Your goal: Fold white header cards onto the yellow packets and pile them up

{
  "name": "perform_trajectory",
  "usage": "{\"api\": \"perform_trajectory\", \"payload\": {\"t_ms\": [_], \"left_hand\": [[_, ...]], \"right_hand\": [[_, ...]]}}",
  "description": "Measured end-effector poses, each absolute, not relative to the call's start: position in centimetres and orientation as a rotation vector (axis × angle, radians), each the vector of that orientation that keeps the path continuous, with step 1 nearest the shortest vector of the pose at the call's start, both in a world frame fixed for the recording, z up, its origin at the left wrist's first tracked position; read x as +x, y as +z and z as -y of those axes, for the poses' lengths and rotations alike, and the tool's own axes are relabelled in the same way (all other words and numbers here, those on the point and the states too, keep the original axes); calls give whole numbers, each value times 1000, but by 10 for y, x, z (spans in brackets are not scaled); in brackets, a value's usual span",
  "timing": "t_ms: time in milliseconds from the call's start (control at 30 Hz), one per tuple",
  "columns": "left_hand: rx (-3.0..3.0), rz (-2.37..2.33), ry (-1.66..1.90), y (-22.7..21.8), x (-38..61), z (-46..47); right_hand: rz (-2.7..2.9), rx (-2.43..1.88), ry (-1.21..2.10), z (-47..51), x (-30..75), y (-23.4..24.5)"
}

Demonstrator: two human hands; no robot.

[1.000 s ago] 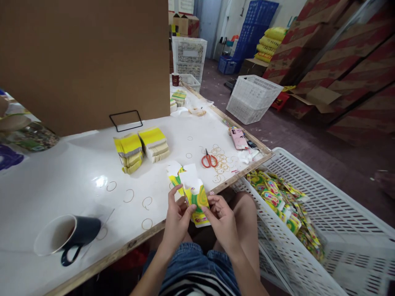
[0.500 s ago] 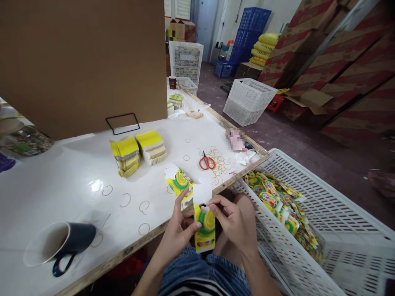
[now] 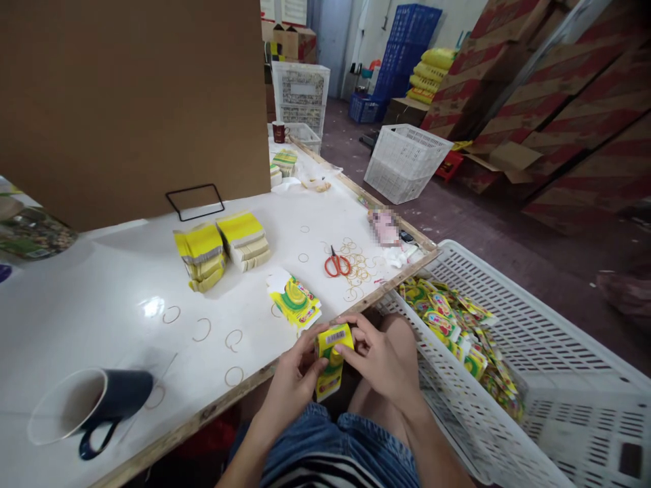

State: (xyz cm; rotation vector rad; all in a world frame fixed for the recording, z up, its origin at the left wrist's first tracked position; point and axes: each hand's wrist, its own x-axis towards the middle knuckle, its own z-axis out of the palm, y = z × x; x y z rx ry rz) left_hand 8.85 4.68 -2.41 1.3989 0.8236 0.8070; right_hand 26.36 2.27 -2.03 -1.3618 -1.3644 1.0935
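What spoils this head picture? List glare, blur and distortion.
Head view: glare patch on the white table; a blurred-out block over a small object by the table's far edge; wide-angle bending of the white crate at right; both hands and the folded yellow packet stay sharp.

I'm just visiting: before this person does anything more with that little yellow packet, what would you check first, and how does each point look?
1. Both hands on the packet: left hand and right hand grip it. Ok.
2. Top flap folded over: barcode faces up. Ok.
3. Packet's contents: cannot tell.
4. Loose packets lie within reach on the table. Ok.
5. Rubber bands beside the scissors: available. Ok.
6. Mug lies on its side near the table edge. Not ok.
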Motion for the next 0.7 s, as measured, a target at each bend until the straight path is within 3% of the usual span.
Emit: {"api": "perform_trajectory", "payload": {"t_ms": [333, 700], "left_hand": [[1187, -687, 830, -20, 89, -47], [1497, -783, 999, -31, 96, -39]], "right_hand": [[1353, -1303, 756, -21, 256, -26], [1116, -1043, 837, -15, 250, -38]]}}
